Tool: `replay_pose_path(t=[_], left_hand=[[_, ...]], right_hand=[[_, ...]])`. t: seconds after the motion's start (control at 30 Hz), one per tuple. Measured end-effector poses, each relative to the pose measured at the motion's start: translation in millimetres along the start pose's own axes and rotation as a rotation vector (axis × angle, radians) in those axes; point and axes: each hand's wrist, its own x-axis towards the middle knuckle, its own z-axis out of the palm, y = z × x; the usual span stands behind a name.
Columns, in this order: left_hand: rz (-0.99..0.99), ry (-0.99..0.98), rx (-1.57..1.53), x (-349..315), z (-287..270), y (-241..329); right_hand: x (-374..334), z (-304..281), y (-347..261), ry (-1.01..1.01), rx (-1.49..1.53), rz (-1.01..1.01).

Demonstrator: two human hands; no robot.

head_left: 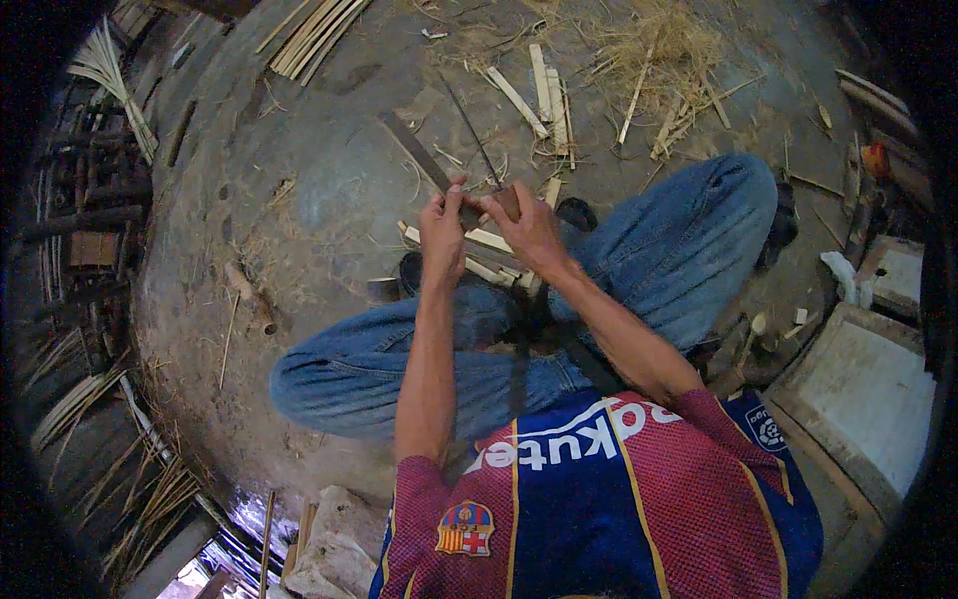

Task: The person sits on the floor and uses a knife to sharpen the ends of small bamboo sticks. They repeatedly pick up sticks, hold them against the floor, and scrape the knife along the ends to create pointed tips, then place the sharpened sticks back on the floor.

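Observation:
Over my crossed legs, my left hand [442, 238] is closed round a flat brown bamboo strip [414, 150], which points up and away to the left. Close beside it, my right hand [529, 230] grips a knife by its brown handle [510, 204]. The knife's thin dark blade [469, 125] reaches forward, its edge seen narrow, apart from the strip's far end. The two hands nearly meet at the thumbs and fingers. Below them, between my shins, lie several pale split bamboo pieces [491, 242], partly hidden by my hands.
Ahead on the floor are pale slats [544, 90], a heap of shavings [664, 50] and a bundle of strips [317, 40]. A short bamboo tube [249, 297] lies at left. Stacked dark wood [100, 200] lines the left side; a framed white panel [853, 384] is at right.

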Motion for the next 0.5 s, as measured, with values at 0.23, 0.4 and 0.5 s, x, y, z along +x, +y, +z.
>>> replay_pose_path(t=[0.23,0.4,0.5], left_hand=[[-0.054,-0.041,-0.029,-7.8,5.6,21.8],[0.053,0.053,0.313,-11.3,13.7,14.7],[0.158,0.125,0.622,-15.4,-0.4,-1.2]], right_hand=[[33.7,-49.8,-24.3,0.045,-0.106,0.023],[31.2,-39.5,-5.8,-0.186,-0.439,-0.248],[21.0,-37.3,-14.0,-0.261,-0.523,-0.2]])
